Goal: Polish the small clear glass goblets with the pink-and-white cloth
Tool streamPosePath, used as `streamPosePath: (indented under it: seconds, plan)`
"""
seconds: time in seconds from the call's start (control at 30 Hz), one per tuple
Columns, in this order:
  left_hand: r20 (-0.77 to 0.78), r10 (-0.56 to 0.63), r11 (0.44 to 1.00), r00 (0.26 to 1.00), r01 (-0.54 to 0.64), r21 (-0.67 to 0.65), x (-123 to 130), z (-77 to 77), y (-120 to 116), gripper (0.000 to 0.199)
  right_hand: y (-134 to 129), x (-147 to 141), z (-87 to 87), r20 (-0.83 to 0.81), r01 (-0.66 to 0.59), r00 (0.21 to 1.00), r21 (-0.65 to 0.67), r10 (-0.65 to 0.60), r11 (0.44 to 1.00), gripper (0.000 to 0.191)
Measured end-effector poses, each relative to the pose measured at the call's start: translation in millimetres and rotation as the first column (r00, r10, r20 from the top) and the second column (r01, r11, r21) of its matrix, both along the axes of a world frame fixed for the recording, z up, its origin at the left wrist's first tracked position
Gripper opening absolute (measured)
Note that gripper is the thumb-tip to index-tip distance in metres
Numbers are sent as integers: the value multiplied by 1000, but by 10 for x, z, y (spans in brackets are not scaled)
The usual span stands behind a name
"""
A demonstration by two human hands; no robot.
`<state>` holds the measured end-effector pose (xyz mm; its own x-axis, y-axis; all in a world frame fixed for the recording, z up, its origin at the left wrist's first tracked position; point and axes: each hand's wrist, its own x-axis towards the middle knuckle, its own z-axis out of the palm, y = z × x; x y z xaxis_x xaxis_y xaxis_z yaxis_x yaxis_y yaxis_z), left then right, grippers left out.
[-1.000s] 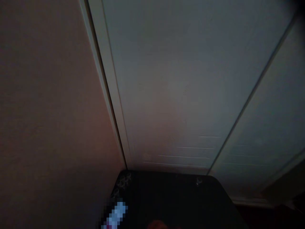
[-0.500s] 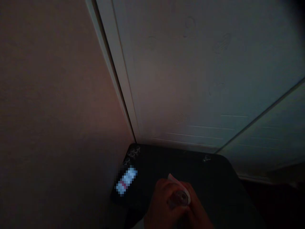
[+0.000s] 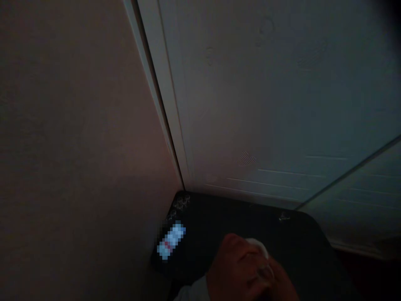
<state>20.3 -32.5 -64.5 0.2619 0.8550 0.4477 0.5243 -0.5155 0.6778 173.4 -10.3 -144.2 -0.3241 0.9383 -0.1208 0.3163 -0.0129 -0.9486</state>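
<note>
Both hands are pressed together low in the picture, over a dark small table (image 3: 232, 213). My left hand (image 3: 234, 265) is closed, with its fingers curled. Against it on the right lies my right hand (image 3: 280, 278), also closed and partly hidden. A thin white piece (image 3: 259, 244), cloth or paper, curves out between them. The dark rounded end of a small object (image 3: 265, 271) shows near the fingers; dim light and blur hide what it is. A pale sleeve (image 3: 196, 290) covers my left wrist.
A lit, pixelated phone-like screen (image 3: 171, 241) lies at the table's left edge. Small clear, crumpled-looking bits (image 3: 181, 202) sit at the back left corner, and another clear bit (image 3: 284, 216) at the back right. A brownish wall (image 3: 94, 125) and a pale panel (image 3: 234, 104) enclose the table.
The hands have shifted slightly right and turned, with my left hand now covering more of the small object. The view has also shifted a little.
</note>
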Motion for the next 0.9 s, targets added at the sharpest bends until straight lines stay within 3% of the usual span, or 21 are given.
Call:
streamPosePath:
  seconds: [0.07, 0.17, 0.33, 0.5, 0.7, 0.9]
  plan:
    - [13, -5, 999, 1000, 5, 38, 8, -37, 15, 19, 48, 31, -8, -26, 6, 1000, -87, -8, 996, 22]
    - [29, 32, 999, 999, -31, -9, -6, -53, 31, 23, 115, 62, -34, -43, -24, 999, -96, 20, 995, 28]
    - [116, 201, 950, 973, -164, -265, -132, 57, 67, 39, 168, 31, 75, -49, -136, 989, 14, 137, 991, 49]
    - [245, 294, 864, 924, -147, -481, -281, 235, 108, 35, 138, -141, 304, -79, -53, 995, 105, 62, 993, 54]
    - [370, 280, 869, 886, -70, -490, -386, 293, 190, 24, 152, -272, 581, -121, 10, 992, 243, 20, 970, 43]
    - [377, 291, 884, 879, -96, -458, -406, 288, 270, 25, 153, -294, 743, -24, -142, 988, 269, 155, 953, 34]
